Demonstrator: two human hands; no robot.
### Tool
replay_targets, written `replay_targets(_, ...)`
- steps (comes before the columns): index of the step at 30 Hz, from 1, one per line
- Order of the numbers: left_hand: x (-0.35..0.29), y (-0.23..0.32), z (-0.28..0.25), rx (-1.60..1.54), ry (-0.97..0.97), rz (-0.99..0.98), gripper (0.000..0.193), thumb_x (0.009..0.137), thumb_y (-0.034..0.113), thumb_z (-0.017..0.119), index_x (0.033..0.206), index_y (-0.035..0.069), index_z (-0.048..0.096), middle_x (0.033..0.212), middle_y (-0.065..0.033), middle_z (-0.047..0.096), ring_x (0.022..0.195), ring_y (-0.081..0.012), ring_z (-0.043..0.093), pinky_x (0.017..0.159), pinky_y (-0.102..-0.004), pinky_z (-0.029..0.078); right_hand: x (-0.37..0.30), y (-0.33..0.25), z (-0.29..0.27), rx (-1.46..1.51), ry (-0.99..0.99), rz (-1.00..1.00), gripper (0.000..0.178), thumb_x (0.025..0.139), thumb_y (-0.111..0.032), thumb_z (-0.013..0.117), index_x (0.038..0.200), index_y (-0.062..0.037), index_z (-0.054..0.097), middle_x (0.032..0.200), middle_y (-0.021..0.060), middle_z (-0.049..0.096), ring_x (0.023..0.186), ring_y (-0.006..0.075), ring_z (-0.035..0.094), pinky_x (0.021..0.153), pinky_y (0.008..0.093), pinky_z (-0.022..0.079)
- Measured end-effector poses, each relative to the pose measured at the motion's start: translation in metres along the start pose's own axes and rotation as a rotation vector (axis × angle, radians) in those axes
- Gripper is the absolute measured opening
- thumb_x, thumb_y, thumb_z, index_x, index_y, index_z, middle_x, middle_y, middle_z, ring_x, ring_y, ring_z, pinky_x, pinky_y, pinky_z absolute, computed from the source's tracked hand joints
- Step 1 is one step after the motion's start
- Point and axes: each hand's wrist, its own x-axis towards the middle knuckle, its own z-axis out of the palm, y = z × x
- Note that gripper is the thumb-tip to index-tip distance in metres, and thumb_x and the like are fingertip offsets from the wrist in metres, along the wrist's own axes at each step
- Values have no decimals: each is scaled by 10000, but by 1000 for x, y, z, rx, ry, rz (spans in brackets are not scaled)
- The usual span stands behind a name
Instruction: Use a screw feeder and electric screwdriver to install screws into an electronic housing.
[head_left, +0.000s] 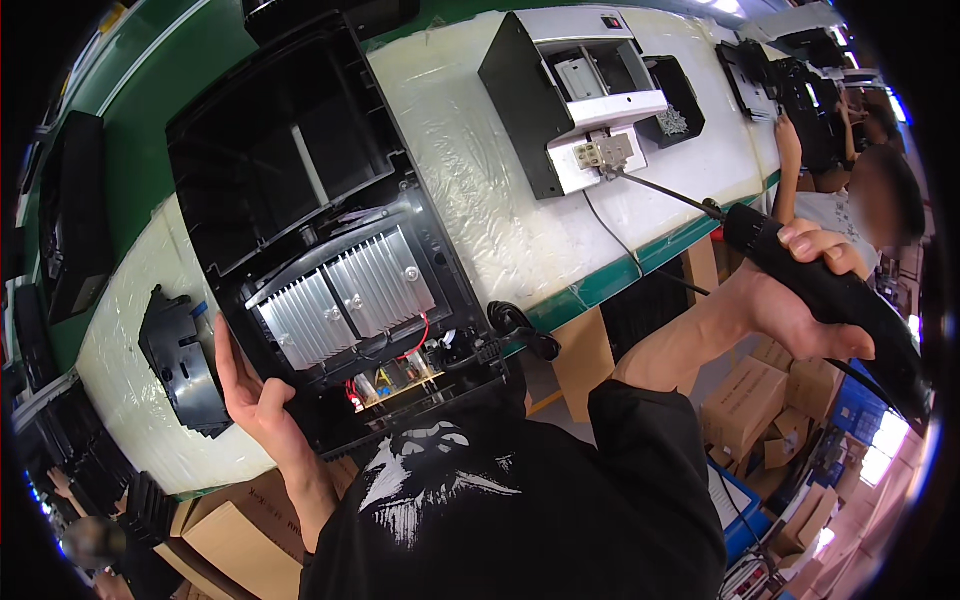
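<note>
In my right hand [795,310] is a black electric screwdriver [770,245], my fingers wrapped round its body. The tip of its long thin bit reaches the small metal front block of a white-and-black screw feeder [550,110]. Whether a screw sits on the tip is too small to tell. My left hand [262,410] holds the left rim of a large black plastic housing [275,165], fingers along its outer side and thumb on the edge. Inside the housing are two finned silver heat sinks [345,295], a red wire and a circuit board [400,388].
A curved black plastic part [185,365] lies left of the housing. Behind the feeder stands a black tray of screws [678,115]. A coiled black cable [525,330] hangs at the table edge. Cardboard boxes [742,400] stand at right below; a co-worker [835,215] sits far right.
</note>
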Motion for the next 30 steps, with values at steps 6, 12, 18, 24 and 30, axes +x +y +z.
replay_targets(6, 2, 1, 0, 13, 5, -16, 902, 545, -74, 399, 1446, -76, 364, 1501, -185, 392, 1416, -258, 353, 1150, -295, 250, 1, 7, -6, 54, -113, 0, 831, 838, -811, 388, 913, 7, 514, 688, 120, 514, 582, 228, 538, 559, 332, 466)
replay_targets(12, 2, -1, -3, 50, -19, 28, 888, 561, -74, 401, 1448, -75, 363, 1506, -189, 384, 1415, -263, 355, 1115, -271, 301, 34, 23, 13, 136, -319, 185, 801, 843, -793, 415, 959, -8, 528, 764, 99, 541, 667, 193, 528, 657, 331, 443)
replay_targets(18, -2, 2, 3, 45, -5, 16, 854, 600, -106, 382, 1453, -63, 368, 1512, -175, 386, 1409, -249, 366, 897, -171, 431, 84, 87, 47, -93, -177, 330, 360, 992, -374, 432, 1093, -30, 453, 810, 145, 588, 629, 238, 566, 597, 374, 484)
replay_targets(24, -3, 5, 7, -54, -8, 1, 831, 607, -148, 380, 1435, -74, 383, 1499, -190, 394, 1408, -265, 364, 983, -227, 417, 62, 98, 55, -246, -148, 371, 273, 986, -269, 505, 1141, -66, 407, 766, 119, 601, 537, 207, 569, 477, 320, 481)
replay_targets(30, -8, 8, 16, -95, 17, 22, 852, 591, -148, 384, 1440, -82, 364, 1492, -188, 393, 1421, -270, 336, 1153, -324, 259, 76, -42, -9, 66, -21, 422, 303, 853, -316, 548, 925, -23, 521, 746, 29, 497, 685, 141, 510, 672, 232, 388)
